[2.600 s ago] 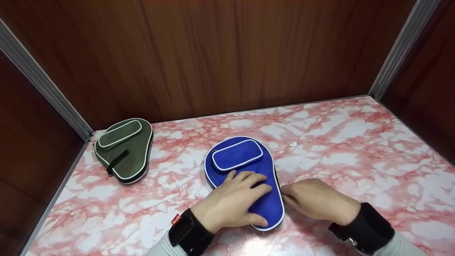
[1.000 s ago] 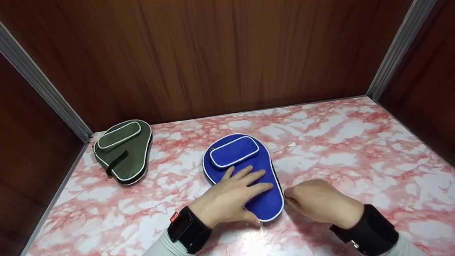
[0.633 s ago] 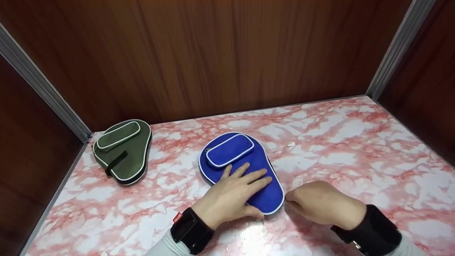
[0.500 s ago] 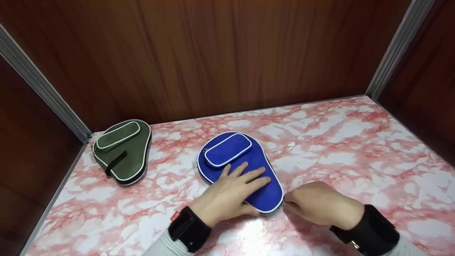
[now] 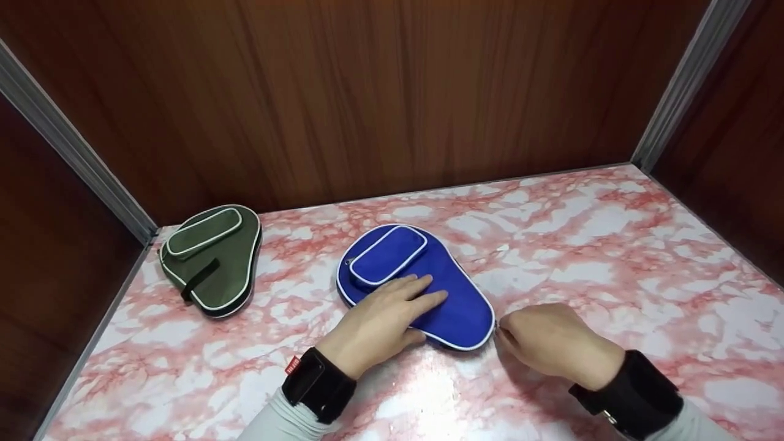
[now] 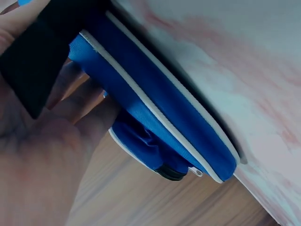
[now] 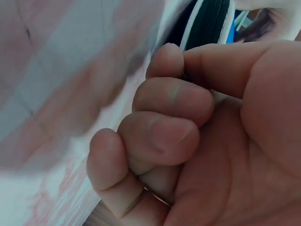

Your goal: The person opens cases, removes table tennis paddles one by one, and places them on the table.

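Note:
A blue table tennis paddle case with white piping and a raised pocket lies flat on the table, its narrow end pointing right and toward the person. Spread over its left part, my left hand rests with fairly straight fingers, the thumb at the near edge. At the narrow end my right hand has its fingers curled; thumb and index finger pinch the zipper pull, which is nearly all hidden between them. A dark zipper band shows beside those fingertips in the right wrist view. The left wrist view shows the case's blue side wall.
A green paddle case with a black strap lies at the back left of the marbled red and white table. Brown wood-grain panels with grey corner strips enclose the back and sides.
The blue case has turned counterclockwise, its narrow end swinging right and away from the person. My right hand has moved along the edge to that end; the left hand has shifted slightly left.

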The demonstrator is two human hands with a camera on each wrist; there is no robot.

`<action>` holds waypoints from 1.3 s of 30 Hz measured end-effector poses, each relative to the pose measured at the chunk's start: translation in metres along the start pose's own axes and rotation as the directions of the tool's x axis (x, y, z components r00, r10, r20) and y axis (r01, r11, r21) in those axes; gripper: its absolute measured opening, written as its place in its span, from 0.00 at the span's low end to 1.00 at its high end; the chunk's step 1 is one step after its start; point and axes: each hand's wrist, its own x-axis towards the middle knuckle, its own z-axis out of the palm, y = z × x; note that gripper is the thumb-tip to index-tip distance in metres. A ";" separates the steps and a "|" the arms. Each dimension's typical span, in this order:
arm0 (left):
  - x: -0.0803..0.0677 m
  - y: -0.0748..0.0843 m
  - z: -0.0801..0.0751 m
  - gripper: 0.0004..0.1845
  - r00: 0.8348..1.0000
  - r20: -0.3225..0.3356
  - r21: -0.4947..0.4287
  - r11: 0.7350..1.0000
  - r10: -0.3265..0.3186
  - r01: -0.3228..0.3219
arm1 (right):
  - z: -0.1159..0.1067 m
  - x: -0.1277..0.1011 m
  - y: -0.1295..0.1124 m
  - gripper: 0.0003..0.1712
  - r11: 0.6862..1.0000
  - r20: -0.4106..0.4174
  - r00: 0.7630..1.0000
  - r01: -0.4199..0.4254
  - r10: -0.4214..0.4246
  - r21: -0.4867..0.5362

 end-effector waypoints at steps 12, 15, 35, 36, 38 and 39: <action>0.001 0.002 0.002 0.37 1.000 -0.014 0.010 1.000 0.006 -0.006 | 0.004 -0.009 -0.017 0.24 0.997 -0.013 0.997 0.074 -0.074 0.012; 0.001 0.002 0.002 0.36 1.000 -0.022 0.019 1.000 0.016 -0.016 | 0.009 -0.011 -0.023 0.21 0.995 -0.058 0.993 0.102 -0.103 -0.020; 0.000 0.003 0.002 0.36 0.999 -0.027 0.026 1.000 0.019 -0.018 | 0.033 0.000 -0.065 0.25 0.994 -0.183 0.978 0.093 -0.103 -0.058; 0.000 0.003 0.002 0.35 0.999 -0.028 0.026 1.000 0.018 -0.017 | 0.033 0.002 -0.067 0.25 0.994 -0.184 0.978 0.092 -0.101 -0.057; 0.000 0.003 0.002 0.35 0.999 -0.029 0.027 0.999 0.018 -0.018 | 0.034 0.004 -0.070 0.25 0.994 -0.186 0.977 0.092 -0.100 -0.054; 0.000 0.003 0.003 0.35 0.999 -0.030 0.028 0.999 0.019 -0.019 | 0.034 0.006 -0.071 0.25 0.995 -0.186 0.978 0.090 -0.098 -0.050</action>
